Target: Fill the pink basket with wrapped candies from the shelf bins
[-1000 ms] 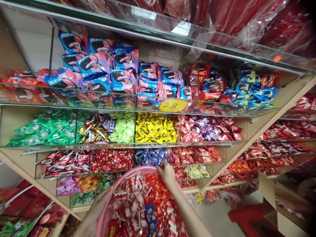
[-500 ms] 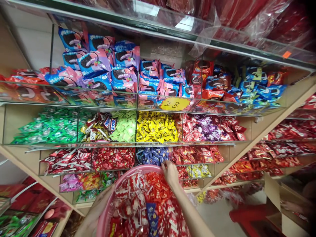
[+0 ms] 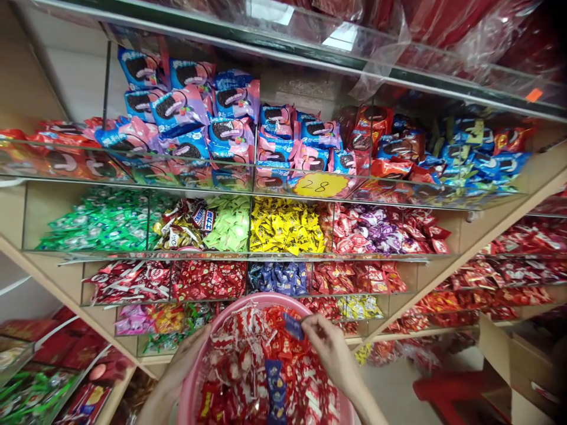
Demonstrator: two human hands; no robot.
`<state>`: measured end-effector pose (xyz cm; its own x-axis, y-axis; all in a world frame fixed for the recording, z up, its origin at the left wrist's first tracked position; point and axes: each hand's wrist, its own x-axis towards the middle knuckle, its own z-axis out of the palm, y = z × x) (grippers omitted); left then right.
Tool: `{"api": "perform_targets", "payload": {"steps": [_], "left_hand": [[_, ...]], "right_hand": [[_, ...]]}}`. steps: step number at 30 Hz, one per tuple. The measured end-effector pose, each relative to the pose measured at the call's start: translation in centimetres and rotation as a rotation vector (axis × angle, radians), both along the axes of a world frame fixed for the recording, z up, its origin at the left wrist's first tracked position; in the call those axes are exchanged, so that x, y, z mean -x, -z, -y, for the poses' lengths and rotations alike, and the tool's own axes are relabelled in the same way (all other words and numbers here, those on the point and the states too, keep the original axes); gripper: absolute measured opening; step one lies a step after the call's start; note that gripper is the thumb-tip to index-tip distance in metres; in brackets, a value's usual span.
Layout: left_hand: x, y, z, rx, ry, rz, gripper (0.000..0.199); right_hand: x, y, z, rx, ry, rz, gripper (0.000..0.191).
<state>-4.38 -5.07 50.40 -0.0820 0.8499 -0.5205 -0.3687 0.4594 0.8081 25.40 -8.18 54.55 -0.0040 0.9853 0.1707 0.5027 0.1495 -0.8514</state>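
Note:
A pink plastic basket (image 3: 195, 372) is heaped with red and red-and-white wrapped candies (image 3: 239, 354). Against its left wall rests my left hand (image 3: 188, 354), holding it by the side, with the fingertips partly hidden. My right hand (image 3: 325, 336) pinches a dark blue wrapped candy (image 3: 293, 326) over the right part of the basket. Another dark blue wrapper (image 3: 275, 386) lies on top of the heap. Just behind the basket, similar blue candies (image 3: 280, 277) fill a shelf compartment.
Glass-fronted shelves hold green candies (image 3: 106, 218), yellow candies (image 3: 286, 227) and blue-pink cookie packs (image 3: 181, 112). A yellow price tag (image 3: 321, 185) reads 28. To the lower right are an open cardboard box (image 3: 496, 354) and a red stool-like object (image 3: 447, 395).
My right hand has come back from the blue candy compartment to above the basket, now with a blue candy in its fingers. My left hand stays at the basket's side.

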Motion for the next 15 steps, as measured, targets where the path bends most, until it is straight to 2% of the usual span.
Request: {"api": "perform_targets", "payload": {"steps": [3, 6, 11, 15], "left_hand": [[0.1, 0.2, 0.0, 0.002, -0.011, -0.008, 0.032], [0.2, 0.5, -0.1, 0.007, -0.028, -0.023, 0.03], [0.1, 0.4, -0.1, -0.008, -0.045, -0.035, 0.036], [-0.2, 0.1, 0.0, -0.02, -0.073, -0.041, 0.038]], "right_hand": [[1.0, 1.6, 2.0, 0.206, -0.193, -0.026, 0.023], [2.2, 3.6, 3.1, 0.342, -0.296, 0.026, 0.016], [4.1, 6.0, 3.9, 0.383, -0.321, 0.107, 0.011], [4.9, 6.3, 4.1, 0.368, -0.326, 0.135, 0.015]]}}
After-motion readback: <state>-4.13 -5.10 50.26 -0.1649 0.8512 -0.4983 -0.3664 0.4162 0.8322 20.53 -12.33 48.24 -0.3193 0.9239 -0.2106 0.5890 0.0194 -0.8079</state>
